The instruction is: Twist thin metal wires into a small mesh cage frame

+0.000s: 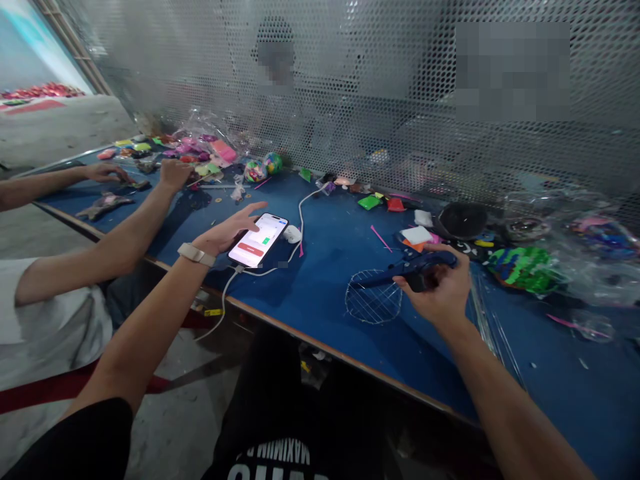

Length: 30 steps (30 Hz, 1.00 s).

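A phone (pixel 259 241) with a lit screen lies near the front edge of the blue table (pixel 310 300), a white cable plugged into its lower end. My left hand (pixel 233 230) is over the phone's left side, fingers apart, one fingertip at the screen. On the right, my right hand (pixel 445 290) grips a dark blue object (pixel 425 267), held above the table between thumb and fingers. Its long end reaches over a round wire mesh (pixel 374 297). A white round piece (pixel 292 234) sits just right of the phone.
A person's hands (pixel 175 175) work at the left over a grey figure (pixel 105 205). Colourful clay packs (pixel 370 202) line the back, before a perforated metal screen (pixel 350 80). A black bowl (pixel 463 220) and a green-blue ball (pixel 525 269) stand at the right.
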Available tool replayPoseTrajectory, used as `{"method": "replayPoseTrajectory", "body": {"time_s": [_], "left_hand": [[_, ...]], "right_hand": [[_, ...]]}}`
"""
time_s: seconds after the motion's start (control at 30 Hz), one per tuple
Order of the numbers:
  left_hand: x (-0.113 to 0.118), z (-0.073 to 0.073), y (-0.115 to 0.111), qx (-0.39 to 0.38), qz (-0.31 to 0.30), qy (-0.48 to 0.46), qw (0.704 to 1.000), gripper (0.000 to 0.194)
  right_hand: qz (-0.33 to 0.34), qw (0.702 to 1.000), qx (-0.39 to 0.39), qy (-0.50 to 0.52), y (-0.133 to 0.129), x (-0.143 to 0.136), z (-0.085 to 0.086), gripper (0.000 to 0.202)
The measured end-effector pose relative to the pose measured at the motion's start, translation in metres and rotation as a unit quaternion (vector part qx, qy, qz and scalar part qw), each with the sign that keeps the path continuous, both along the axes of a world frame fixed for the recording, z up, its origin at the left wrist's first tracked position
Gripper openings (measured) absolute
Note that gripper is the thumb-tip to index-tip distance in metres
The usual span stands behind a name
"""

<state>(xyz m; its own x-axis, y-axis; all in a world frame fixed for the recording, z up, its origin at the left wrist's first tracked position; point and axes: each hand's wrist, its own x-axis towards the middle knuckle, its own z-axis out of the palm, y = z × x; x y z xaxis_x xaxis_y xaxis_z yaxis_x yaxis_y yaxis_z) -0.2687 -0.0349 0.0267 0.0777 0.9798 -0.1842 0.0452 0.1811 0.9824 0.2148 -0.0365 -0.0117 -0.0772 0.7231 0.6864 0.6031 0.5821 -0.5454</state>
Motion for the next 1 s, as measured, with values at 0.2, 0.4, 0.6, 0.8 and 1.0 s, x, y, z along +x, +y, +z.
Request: {"method": "replayPoseTrajectory", "body": {"time_s": [0.2,0.4,0.6,0.8,1.0], "left_hand": [[-0.011,-0.004,-0.009,0.011,-0.038,-0.012,0.999,0.123],[-0.008,-0.004,-0.008,0.011,-0.037,-0.017,0.999,0.120],[-0.003,0.004,-0.006,0.006,0.001,-0.020,1.000,0.115],[0.008,0.013,-0.002,-0.012,-0.012,0.046,0.999,0.117],[0.011,0.010,0.001,0.023,-0.024,0.085,0.996,0.128]], "right_hand": [[0.002,1.000,-0.006,0.008,0.001,-0.001,-0.001,0.079],[-0.004,1.000,0.000,-0.004,-0.001,-0.001,0.003,0.077],[0.008,1.000,0.009,0.001,0.000,-0.002,0.004,0.077],[0.008,1.000,0.012,-0.011,0.000,-0.001,0.004,0.073],[-0.015,1.000,0.007,-0.017,-0.002,-0.003,0.006,0.073]]}}
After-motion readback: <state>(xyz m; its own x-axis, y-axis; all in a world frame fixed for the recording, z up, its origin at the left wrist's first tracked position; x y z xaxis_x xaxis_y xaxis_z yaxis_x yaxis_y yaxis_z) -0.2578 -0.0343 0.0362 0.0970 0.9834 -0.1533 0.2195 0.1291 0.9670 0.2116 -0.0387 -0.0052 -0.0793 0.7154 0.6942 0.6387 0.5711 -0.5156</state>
